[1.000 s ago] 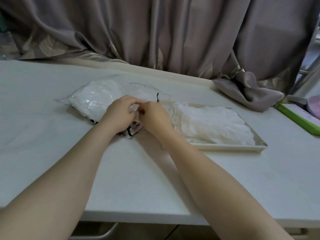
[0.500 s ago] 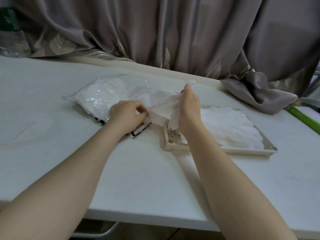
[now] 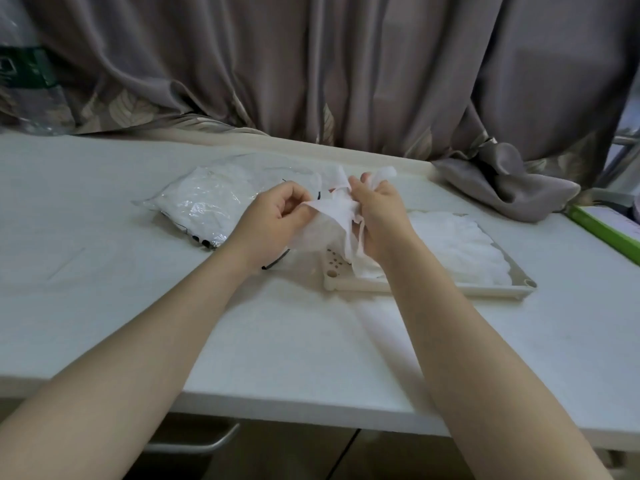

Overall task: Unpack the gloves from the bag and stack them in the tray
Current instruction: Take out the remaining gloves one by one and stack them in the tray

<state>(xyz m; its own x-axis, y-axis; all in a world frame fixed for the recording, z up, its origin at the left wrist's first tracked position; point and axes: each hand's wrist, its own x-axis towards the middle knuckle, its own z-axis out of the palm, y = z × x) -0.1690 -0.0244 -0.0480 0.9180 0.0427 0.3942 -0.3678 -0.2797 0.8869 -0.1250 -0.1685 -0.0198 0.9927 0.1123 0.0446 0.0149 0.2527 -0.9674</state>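
Near the middle of the frame, both hands hold one thin white glove [image 3: 332, 216] in the air, above the left end of the tray [image 3: 429, 289]. The left hand [image 3: 273, 216] is closed and pinches one edge of the glove between thumb and fingers. The right hand [image 3: 379, 216] grips the other side, and loose parts of the glove stick out above it and hang below it. The clear plastic bag [image 3: 207, 202], with more white gloves inside, lies on the table [image 3: 311, 341] at the centre left. The tray at the centre right already carries a flat stack of gloves [image 3: 457, 244].

The glove looks crumpled and very light. If it goes down like this, I think it will lie folded and make the stack uneven. A strong pull from both sides may also tear such thin material.
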